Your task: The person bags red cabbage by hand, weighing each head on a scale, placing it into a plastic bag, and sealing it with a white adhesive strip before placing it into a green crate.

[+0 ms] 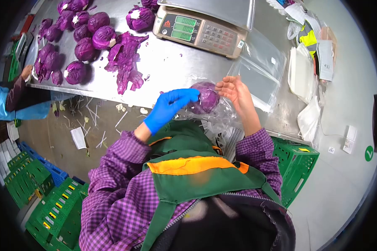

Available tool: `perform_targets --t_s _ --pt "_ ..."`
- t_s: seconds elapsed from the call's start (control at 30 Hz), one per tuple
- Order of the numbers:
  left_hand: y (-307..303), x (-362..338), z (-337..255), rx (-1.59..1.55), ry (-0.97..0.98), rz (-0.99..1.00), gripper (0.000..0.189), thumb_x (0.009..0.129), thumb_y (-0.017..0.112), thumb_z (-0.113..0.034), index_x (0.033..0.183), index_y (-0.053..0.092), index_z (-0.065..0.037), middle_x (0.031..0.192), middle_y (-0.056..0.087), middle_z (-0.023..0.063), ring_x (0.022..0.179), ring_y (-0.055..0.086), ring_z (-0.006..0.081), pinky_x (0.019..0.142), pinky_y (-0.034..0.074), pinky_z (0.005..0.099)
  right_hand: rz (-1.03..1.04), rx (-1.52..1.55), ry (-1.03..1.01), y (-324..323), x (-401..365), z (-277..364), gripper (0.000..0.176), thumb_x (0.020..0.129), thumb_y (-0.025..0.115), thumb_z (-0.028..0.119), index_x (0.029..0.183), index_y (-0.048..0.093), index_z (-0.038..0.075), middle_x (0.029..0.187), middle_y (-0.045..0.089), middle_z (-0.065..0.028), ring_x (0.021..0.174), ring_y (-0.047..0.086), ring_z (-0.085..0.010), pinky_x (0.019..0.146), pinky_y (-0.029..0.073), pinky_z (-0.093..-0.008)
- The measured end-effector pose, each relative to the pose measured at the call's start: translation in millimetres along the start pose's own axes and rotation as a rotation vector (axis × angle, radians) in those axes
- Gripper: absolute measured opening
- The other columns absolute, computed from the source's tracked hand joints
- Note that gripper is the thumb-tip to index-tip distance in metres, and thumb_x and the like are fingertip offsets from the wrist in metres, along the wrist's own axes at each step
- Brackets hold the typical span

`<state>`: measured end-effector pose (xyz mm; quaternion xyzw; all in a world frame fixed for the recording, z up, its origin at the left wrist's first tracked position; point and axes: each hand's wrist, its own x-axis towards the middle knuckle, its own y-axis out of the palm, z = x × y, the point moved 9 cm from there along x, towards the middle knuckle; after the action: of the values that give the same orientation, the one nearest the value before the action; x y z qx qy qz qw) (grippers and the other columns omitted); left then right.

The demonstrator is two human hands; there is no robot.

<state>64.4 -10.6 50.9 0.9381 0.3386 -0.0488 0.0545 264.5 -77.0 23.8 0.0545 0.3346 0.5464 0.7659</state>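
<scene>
A red cabbage (208, 98) sits in a clear plastic bag (227, 116) at the table's front edge, close to my body. My left hand (171, 107), in a blue glove, is at the cabbage's left side, its fingers pressed together on the bag's film. On the right side, my bare right hand (237, 97) is raised with its fingers loosely apart, the fingertips close beside the cabbage and the film. Whether they touch the film is hard to tell.
Several red cabbages (84, 49) and loose purple leaves (125, 60) lie on the metal table (167, 62). A scale (201, 32) stands behind; flat clear bags (259, 62) lie right. Green crates (295, 167) flank me. A co-worker's hand (27, 72) rests at the left edge.
</scene>
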Motion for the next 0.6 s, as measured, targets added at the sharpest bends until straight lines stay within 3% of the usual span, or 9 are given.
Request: perform_targets --t_s 0.07,0.13,0.2,0.23,0.3,0.33,0.47,0.53,0.6 --pt "2.0 20.1 33.0 -0.325 -0.212 -0.167 0.035 0.096 0.045 -0.026 0.107 0.061 0.003 0.101 0.067 0.0096 0.088 0.062 0.0157 0.084 0.049 0.0299 0.013 0.116 -0.057 16.4 -21.9 17.2 0.039 0.095 0.048 0.033 0.113 0.050 -0.002 0.095 0.063 -0.0154 0.089 0.063 -0.0225 0.078 0.051 -0.0296" --pt "-1.0 30.9 56.2 -0.343 -0.317 -0.170 0.035 0.097 0.044 -0.028 0.106 0.062 0.001 0.100 0.067 0.0094 0.083 0.062 0.0141 0.079 0.049 0.0281 0.020 0.232 -0.115 19.1 -40.9 24.1 0.041 0.093 0.051 0.031 0.118 0.048 -0.002 0.095 0.063 -0.0142 0.089 0.063 -0.0216 0.079 0.050 -0.0286" --pt "0.2 33.6 70.6 -0.370 -0.453 -0.211 0.036 0.097 0.043 -0.030 0.104 0.063 -0.001 0.094 0.067 0.0089 0.071 0.059 0.0105 0.067 0.049 0.0249 0.001 -0.237 -0.223 11.3 -53.1 25.7 0.040 0.089 0.059 0.023 0.121 0.050 0.000 0.092 0.063 -0.0089 0.086 0.061 -0.0154 0.078 0.046 -0.0241" --pt "3.1 34.7 71.2 -0.366 -0.463 -0.193 0.036 0.097 0.043 -0.030 0.104 0.063 -0.001 0.094 0.067 0.0089 0.071 0.059 0.0105 0.067 0.049 0.0249 -0.019 -0.230 -0.224 6.0 -52.6 23.3 0.040 0.089 0.059 0.023 0.121 0.050 0.000 0.092 0.063 -0.0089 0.086 0.061 -0.0154 0.078 0.046 -0.0241" --pt "3.8 35.7 71.9 -0.360 -0.480 -0.183 0.037 0.097 0.044 -0.031 0.105 0.062 0.000 0.090 0.068 0.0087 0.070 0.059 0.0109 0.066 0.049 0.0249 -0.108 -0.512 -0.056 -10.8 -41.4 4.7 0.029 0.086 0.060 0.012 0.112 0.056 0.001 0.089 0.063 -0.0044 0.083 0.058 -0.0099 0.075 0.044 -0.0208" --pt "4.6 35.9 73.1 -0.353 -0.484 -0.172 0.037 0.097 0.044 -0.031 0.105 0.062 0.000 0.090 0.068 0.0087 0.070 0.059 0.0109 0.066 0.049 0.0249 -0.195 -0.384 -0.115 -19.5 -33.8 -2.3 0.015 0.088 0.058 0.010 0.100 0.059 0.001 0.086 0.062 -0.0021 0.079 0.056 -0.0070 0.073 0.044 -0.0207" --pt "-3.7 28.4 94.2 -0.427 -0.506 -0.316 0.037 0.097 0.045 -0.032 0.104 0.064 -0.001 0.078 0.067 0.0062 0.061 0.056 0.0083 0.057 0.045 0.0216 -0.490 0.030 -0.264 -47.5 -20.1 -13.1 0.010 0.091 0.056 0.013 0.088 0.057 0.004 0.071 0.054 0.0018 0.065 0.051 -0.0064 0.065 0.047 -0.0230" --pt "-5.9 23.9 95.4 -0.421 -0.538 -0.432 0.035 0.096 0.047 -0.032 0.100 0.067 -0.004 0.064 0.062 0.0015 0.052 0.050 0.0056 0.050 0.039 0.0183 -0.538 0.113 -0.213 -50.5 -14.4 -28.2 0.011 0.090 0.056 0.014 0.086 0.056 0.004 0.068 0.051 0.0024 0.062 0.050 -0.0066 0.061 0.047 -0.0232" --pt "-8.4 23.1 107.3 -0.382 -0.568 -0.401 0.032 0.095 0.049 -0.032 0.099 0.067 -0.006 0.063 0.061 0.0005 0.055 0.052 0.0058 0.050 0.039 0.0186 -0.579 0.194 -0.162 -50.7 -12.4 -35.4 0.012 0.090 0.057 0.015 0.084 0.056 0.004 0.065 0.048 0.0030 0.058 0.049 -0.0069 0.057 0.047 -0.0234"
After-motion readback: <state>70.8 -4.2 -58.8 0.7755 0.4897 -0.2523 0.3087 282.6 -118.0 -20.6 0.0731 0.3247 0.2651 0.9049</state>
